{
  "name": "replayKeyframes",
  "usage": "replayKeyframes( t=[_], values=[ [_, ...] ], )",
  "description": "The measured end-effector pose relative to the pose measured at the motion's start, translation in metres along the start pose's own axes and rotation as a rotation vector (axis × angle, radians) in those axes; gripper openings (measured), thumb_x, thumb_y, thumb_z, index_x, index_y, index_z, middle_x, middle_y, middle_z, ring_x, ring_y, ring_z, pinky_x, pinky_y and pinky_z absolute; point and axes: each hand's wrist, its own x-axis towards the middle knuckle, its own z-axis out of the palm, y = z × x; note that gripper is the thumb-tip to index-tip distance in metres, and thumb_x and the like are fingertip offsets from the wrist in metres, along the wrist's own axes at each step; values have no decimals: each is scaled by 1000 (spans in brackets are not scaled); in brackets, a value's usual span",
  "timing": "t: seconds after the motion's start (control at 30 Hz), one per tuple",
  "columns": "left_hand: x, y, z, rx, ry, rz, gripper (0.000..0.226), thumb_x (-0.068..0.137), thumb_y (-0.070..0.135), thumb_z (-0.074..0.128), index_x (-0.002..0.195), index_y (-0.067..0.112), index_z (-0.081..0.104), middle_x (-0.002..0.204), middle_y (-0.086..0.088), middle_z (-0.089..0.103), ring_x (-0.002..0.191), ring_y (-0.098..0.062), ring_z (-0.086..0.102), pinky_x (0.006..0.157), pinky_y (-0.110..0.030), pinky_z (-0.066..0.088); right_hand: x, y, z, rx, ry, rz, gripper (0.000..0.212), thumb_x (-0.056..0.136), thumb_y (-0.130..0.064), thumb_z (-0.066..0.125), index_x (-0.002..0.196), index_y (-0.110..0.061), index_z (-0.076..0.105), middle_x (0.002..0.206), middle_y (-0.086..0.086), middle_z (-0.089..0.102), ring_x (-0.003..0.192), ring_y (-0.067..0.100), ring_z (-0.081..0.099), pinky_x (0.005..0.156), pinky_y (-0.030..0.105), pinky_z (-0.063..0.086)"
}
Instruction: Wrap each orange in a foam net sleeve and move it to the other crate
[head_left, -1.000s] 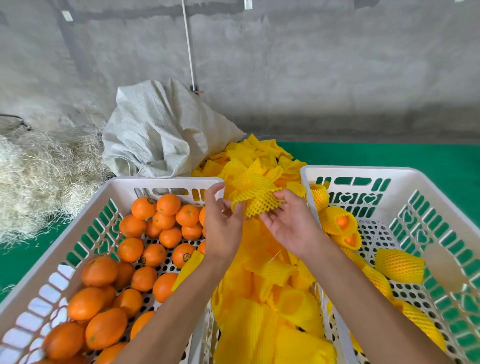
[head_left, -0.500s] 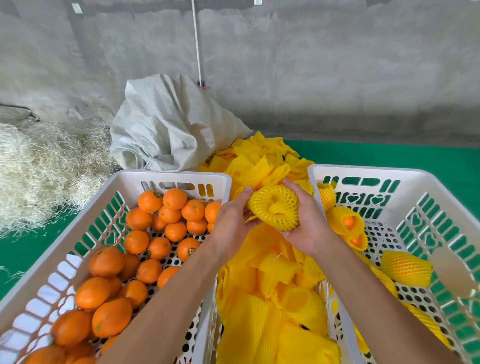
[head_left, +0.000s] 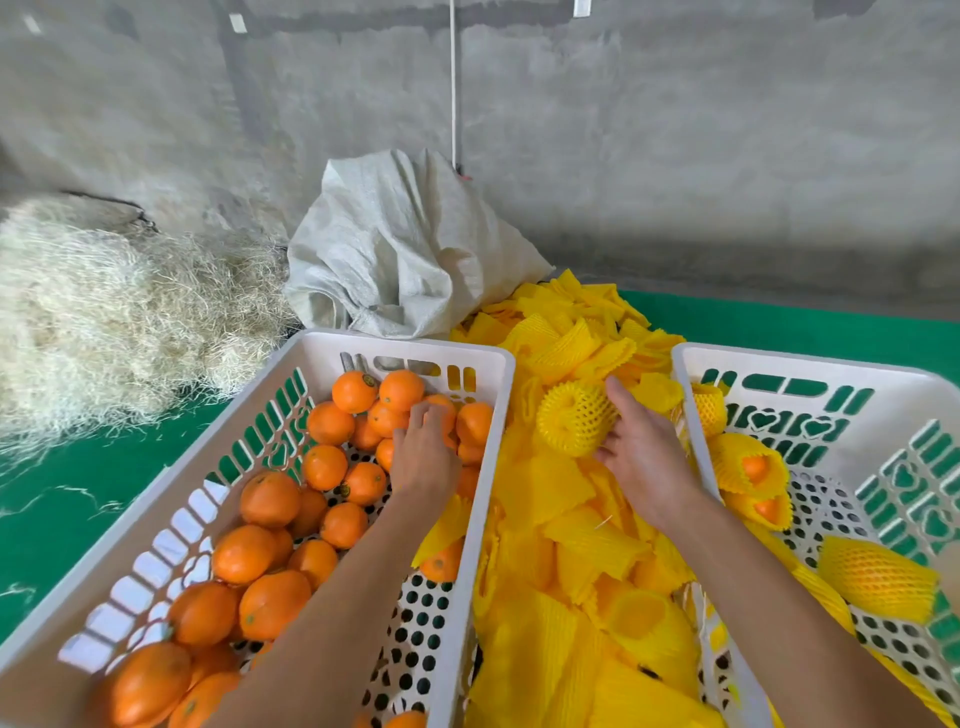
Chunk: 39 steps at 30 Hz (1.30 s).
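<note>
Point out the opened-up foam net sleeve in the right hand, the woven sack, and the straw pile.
Opened yellow foam net sleeve (head_left: 574, 418), head view, its meshed side.
Crumpled white woven sack (head_left: 400, 249), head view, middle folds.
Pale straw pile (head_left: 114, 322), head view, its centre.

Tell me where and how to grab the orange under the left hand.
Judging by its pose, take the orange from above, fingers spread over its rounded top. Neighbours and the crate wall block its sides. The left hand already reaches down on it that way.
</note>
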Motion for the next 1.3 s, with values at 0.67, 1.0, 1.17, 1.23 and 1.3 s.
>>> replayKeyframes(
  t=[0.67, 1.0, 1.17, 1.23, 1.3],
  values=[
    [11, 24, -69, -412, 23, 300, 61, 96, 20, 76, 148, 32, 48, 145, -2, 45, 93, -20, 69, 81, -30, 60, 11, 8, -6, -162, 65, -92, 41, 92, -59, 62, 121, -30, 71, 122, -6, 74, 117, 19, 68, 105, 49, 53],
    [-41, 91, -51, -1073, -272, 106, 71, 76, 41, 90, 139, 25, 61, 114, 2, 74, 88, -17, 75, 69, -24, 51, 6, 3, -1, -119, 143, -168, 39, 97, -56, 59, 125, -31, 66, 119, -5, 74, 112, 21, 70, 89, 39, 57],
    [-52, 78, -55, -1053, -368, 299, 46, 75, 40, 87, 113, 16, 75, 127, 1, 70, 117, -23, 67, 91, -43, 59, -1, -7, 3, 111, 82, -61, 43, 100, -49, 57, 132, -22, 65, 124, 3, 74, 116, 25, 69, 98, 50, 55],
    [-53, 78, -53, -1048, -407, 317, 44, 73, 40, 86, 108, 15, 77, 143, 11, 61, 134, -11, 57, 100, -41, 56, -3, -10, 3, 149, 52, -34, 45, 102, -49, 53, 137, -22, 63, 127, 5, 72, 119, 27, 67, 103, 55, 51],
    [-52, 82, -53, -1087, -462, 240, 45, 69, 45, 87, 107, 20, 80, 150, 14, 56, 140, -4, 51, 107, -40, 51, -5, -11, 2, 148, 30, -29, 45, 102, -50, 52, 136, -23, 63, 127, 7, 72, 120, 29, 67, 106, 56, 49]
  ],
)
